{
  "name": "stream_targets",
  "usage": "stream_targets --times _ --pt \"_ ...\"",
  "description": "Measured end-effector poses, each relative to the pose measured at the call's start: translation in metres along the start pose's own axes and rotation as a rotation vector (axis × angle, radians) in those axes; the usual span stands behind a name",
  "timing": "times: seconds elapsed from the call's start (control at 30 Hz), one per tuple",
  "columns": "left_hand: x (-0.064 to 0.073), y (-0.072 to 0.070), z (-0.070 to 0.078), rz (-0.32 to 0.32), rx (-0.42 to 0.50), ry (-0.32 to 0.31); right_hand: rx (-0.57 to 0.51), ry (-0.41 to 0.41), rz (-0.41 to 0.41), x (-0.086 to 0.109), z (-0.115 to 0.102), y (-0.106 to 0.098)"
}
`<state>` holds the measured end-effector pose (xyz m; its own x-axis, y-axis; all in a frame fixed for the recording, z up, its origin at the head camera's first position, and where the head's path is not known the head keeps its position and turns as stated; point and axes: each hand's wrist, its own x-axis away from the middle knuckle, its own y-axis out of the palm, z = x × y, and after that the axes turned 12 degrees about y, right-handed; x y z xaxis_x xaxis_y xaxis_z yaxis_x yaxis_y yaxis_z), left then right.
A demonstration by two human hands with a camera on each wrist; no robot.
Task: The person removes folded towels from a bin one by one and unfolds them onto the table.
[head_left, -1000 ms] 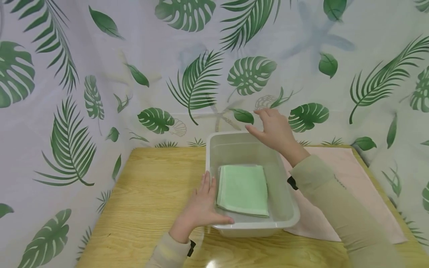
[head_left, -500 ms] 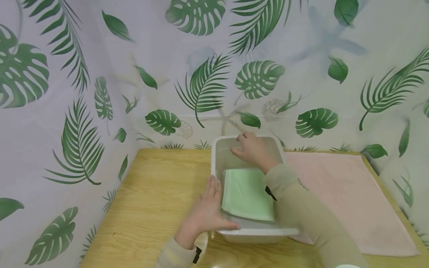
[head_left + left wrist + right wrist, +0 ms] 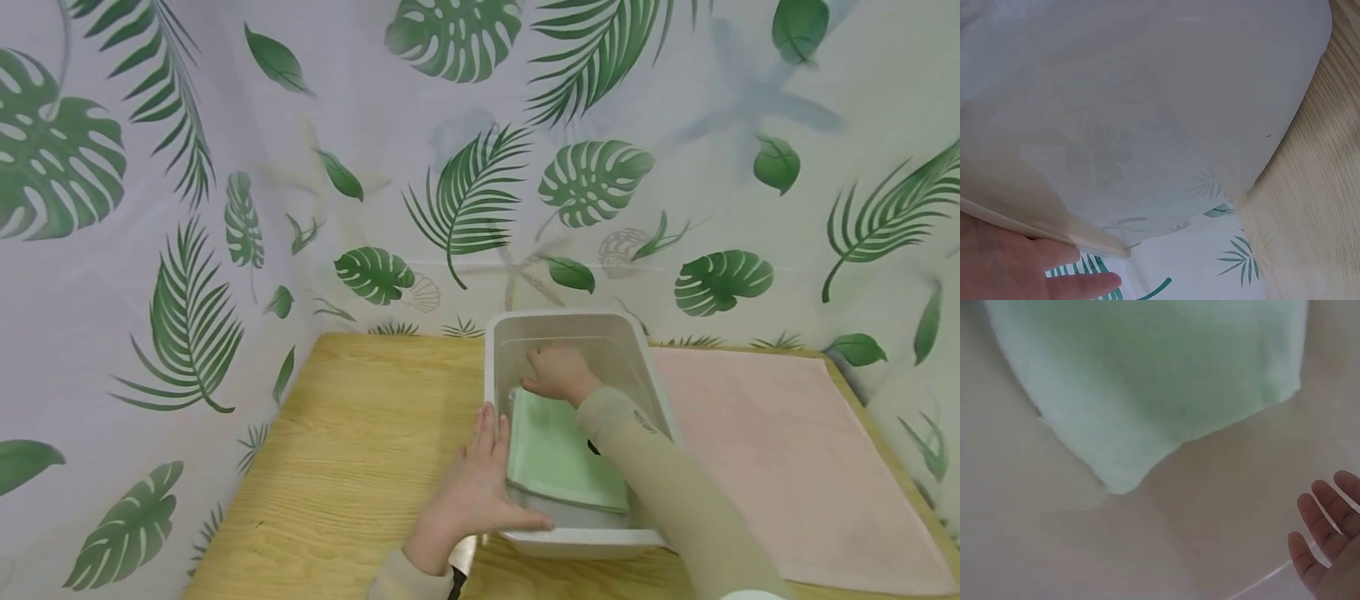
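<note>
Just nearside of right hand (image 3: 558,372): green cloth (image 3: 558,454).

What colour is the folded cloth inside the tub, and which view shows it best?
The folded cloth is light green, seen best in the head view.

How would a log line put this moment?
left grip: on tub rim | right grip: in tub, holding nothing | green cloth: in tub, folded
</note>
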<state>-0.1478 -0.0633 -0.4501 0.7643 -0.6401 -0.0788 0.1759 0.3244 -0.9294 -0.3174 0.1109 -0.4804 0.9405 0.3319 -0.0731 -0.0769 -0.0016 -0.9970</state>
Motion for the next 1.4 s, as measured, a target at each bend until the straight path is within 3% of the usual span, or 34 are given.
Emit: stream_targets --times 0.2,0.5,0.63,1.1,1.4 --pt "-0.003 0.000 0.001 0.003 0.027 0.000 0.014 0.005 -0.099 -0.005 0.003 0.018" --pt "-0.004 -0.002 0.000 0.020 0.018 0.005 -0.050 -0.013 -0.310 -0.006 -0.010 0.034" --pt "-0.005 -0.003 0.001 0.023 0.023 0.018 -0.029 0.020 -0.371 -0.004 -0.012 0.042" --pt "0.002 0.002 -0.003 0.064 0.039 0.018 -0.054 0.105 -0.400 -0.005 -0.016 0.065" --pt "0.004 0.004 -0.004 0.070 0.028 0.013 -0.102 0.167 -0.432 0.001 -0.022 0.062"
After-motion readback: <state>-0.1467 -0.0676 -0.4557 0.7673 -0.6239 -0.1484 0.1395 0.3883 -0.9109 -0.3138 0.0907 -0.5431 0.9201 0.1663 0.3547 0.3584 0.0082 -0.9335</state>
